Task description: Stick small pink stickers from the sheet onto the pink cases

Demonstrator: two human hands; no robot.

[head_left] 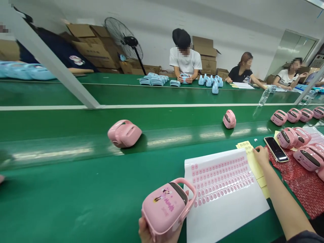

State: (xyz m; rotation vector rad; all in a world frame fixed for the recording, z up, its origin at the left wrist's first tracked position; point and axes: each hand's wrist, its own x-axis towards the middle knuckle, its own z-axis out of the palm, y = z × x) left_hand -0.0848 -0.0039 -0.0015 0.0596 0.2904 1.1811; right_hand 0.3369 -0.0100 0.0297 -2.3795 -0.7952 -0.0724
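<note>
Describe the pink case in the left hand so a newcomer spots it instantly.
On the near edge of the green table, left of the white sticker sheet, the left hand grips a pink case. Unlike the other pink cases, it shows a cartoon print.

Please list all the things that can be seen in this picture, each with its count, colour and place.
pink case: one, pink, held at bottom centre.
sticker sheet: one, white with pink stickers, on the near table.
yellow sheets: a few, yellow, under the sticker sheet's right edge.
phone: one, black, right of the sheets.
pink cases on belt: two apart, more grouped at right.
blue cases: several, light blue, far table.
fan: one, black, by the wall.
co-workers: three seated opposite.
left hand: holds the pink case.
right hand: rests on the yellow sheets.
</note>
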